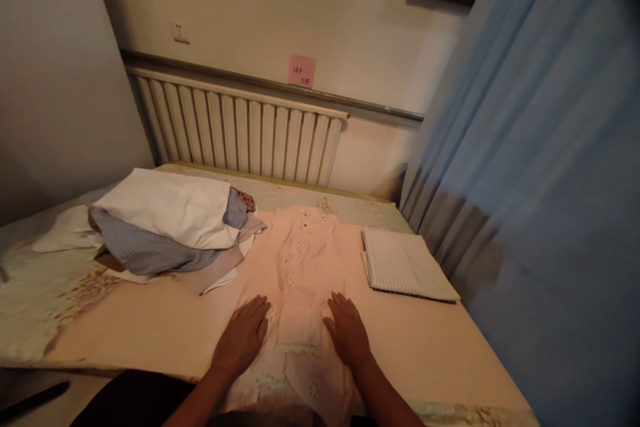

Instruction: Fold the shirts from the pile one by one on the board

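A pale pink garment (303, 280) with eyelet flowers and a scalloped hem lies spread out in front of me, its collar at the far end. Its sleeve appears to be laid over the body, and the near edge hangs toward me. My left hand (243, 333) rests flat on the garment's left side, fingers extended. On the opposite side, my right hand (349, 330) lies with fingers stretched out along the cloth's edge. Neither hand grips anything. Under the garment is a peach-coloured sheet (415, 347).
At the left is a loose pile of clothes (170, 207), white on top. A folded striped cloth (407, 263) lies to the right. A radiator (240, 127) stands behind the table, and a blue curtain (540, 200) hangs along the right side.
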Available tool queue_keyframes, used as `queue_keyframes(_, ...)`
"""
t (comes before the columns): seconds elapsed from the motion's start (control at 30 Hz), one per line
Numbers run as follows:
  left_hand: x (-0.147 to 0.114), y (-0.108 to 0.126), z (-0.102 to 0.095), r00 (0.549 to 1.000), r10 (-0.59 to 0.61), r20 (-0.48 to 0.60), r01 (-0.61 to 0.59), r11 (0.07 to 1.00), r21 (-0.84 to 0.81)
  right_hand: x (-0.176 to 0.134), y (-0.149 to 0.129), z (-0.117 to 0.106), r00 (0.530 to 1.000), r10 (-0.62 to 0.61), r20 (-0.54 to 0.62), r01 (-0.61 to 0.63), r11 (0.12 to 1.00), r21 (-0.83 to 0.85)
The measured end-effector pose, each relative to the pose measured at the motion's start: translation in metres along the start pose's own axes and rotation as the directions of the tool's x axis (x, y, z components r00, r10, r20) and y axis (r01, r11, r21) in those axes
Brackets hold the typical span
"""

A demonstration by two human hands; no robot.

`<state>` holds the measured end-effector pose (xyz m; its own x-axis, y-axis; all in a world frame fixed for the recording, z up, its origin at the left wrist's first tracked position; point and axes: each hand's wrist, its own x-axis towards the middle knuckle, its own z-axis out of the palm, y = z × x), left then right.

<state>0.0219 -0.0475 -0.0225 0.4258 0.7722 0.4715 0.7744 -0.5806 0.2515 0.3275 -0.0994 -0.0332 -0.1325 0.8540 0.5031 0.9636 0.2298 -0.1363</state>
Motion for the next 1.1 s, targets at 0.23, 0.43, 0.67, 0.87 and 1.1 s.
queue_keyframes(0.23,0.0000,0.0014,-0.0018,1.000,-0.010,-0.010,0.010,1.000,-0.020,0.0000,0.0011,-0.0020,0.999,-0.030,0.020,0.030,0.999,-0.017)
queue_keyframes(0.43,-0.0002,0.0012,-0.0015,1.000,-0.012,0.007,0.012,1.000,0.000,0.0001,-0.0005,-0.0038,1.000,-0.022,0.002,0.022,1.000,-0.008)
queue_keyframes(0.67,0.0007,0.0035,-0.0037,1.000,-0.023,0.019,0.022,1.000,0.017,0.0002,-0.0003,-0.0036,1.000,-0.025,0.009,0.026,1.000,-0.018)
queue_keyframes(0.87,0.0007,0.0034,-0.0039,1.000,-0.018,0.010,0.017,1.000,0.013,0.0008,0.0000,-0.0032,0.999,-0.033,0.032,0.034,0.999,-0.023)
queue_keyframes(1.1,0.0014,0.0039,-0.0050,1.000,-0.010,0.022,0.009,0.999,0.042,0.0004,-0.0001,-0.0029,1.000,-0.020,0.019,0.021,1.000,-0.010)
